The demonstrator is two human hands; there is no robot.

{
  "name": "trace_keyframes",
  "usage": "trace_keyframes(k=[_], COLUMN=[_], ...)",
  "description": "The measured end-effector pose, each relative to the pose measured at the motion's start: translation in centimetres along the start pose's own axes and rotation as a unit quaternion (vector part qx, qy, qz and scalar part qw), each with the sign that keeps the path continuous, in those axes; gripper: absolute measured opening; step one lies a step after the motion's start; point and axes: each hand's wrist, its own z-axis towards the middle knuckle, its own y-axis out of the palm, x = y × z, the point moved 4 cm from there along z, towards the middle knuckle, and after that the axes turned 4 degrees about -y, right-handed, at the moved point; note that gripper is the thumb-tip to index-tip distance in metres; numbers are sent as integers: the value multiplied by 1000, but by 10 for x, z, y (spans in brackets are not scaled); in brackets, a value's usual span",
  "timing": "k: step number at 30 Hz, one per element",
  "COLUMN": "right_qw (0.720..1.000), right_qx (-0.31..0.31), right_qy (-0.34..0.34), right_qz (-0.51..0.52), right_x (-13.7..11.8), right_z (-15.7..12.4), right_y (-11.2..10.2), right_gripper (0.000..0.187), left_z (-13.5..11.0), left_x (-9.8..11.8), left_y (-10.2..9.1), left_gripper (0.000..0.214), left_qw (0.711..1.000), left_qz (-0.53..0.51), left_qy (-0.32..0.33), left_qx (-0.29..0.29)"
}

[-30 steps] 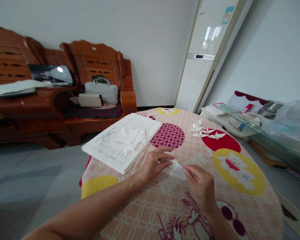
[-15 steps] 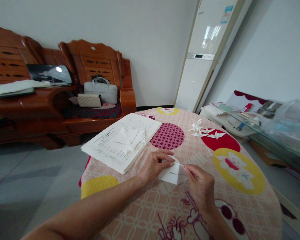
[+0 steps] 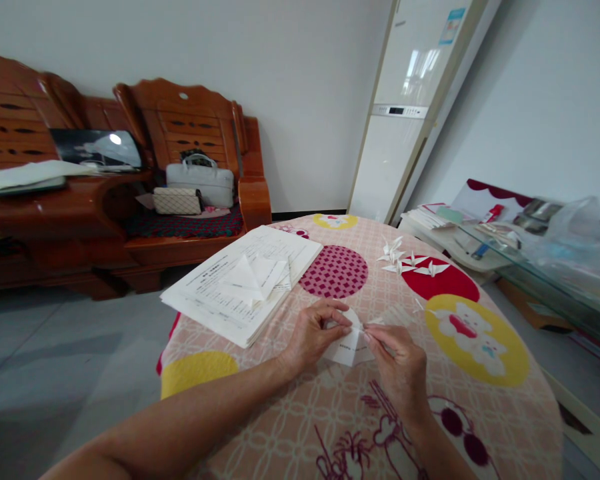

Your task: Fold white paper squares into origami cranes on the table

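Observation:
Both hands pinch a partly folded sheet of white printed paper (image 3: 347, 351) just above the patterned tablecloth. My left hand (image 3: 323, 328) is closed on its upper left part, thumb and fingers pressed together. On the paper's upper right, near the fold, my right hand (image 3: 397, 357) grips with thumb and forefinger. The fingers hide some of the folds. Beyond my left hand lies a stack of printed sheets (image 3: 215, 293) with folded paper pieces (image 3: 255, 277) on top. Several folded paper cranes (image 3: 405, 261) stand at the table's far right.
The round table has a pink patterned tablecloth (image 3: 275, 413). Right of it is a glass-topped side table (image 3: 525, 267) with a clear plastic bag (image 3: 570, 233) and papers. A wooden chair (image 3: 253, 200) holding bags (image 3: 200, 183) stands behind at left, an air conditioner (image 3: 390, 147) at the back.
My right hand has moved slightly left, bringing its fingertips closer to those of my left hand. The paper's upper part is drawn in between them. The camera view has shifted a little.

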Motion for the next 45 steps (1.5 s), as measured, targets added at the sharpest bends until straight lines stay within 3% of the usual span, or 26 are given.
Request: trace_keyframes(k=[7,15,22,25,29,33,39,45], right_qw=[994,994,988,989,990,987,987,984], right_qx=[-10,-37,-31,-46,-99,-142,-127,-124], right_qy=[-74,-78,-107,-98,-59,-37,-32,-43], right_qz=[-78,-72,-104,-100,-77,-72,-93,-121], right_x=[-10,-19,-24,-20,-4,6,8,6], right_z=[5,6,8,10,9,5,1,0], right_y=[-2,-2,-7,-6,3,11,16,20], right_gripper=[15,16,18,19,21,21,24,25], left_z=[1,2,3,5,7,8,6,4], left_x=[4,7,12,11,-7,-18,-18,-17], left_y=[-1,-5,-12,-13,-14,-14,-11,-11], left_gripper=[7,10,11,12,13,18,14,11], left_qw=[1000,999,997,997,996,996,995,987], left_qz=[-6,30,38,14,18,58,63,149], left_qy=[1,11,-21,-37,-66,-46,-48,-48], left_qx=[1,-24,-56,-59,-55,-58,-60,-37])
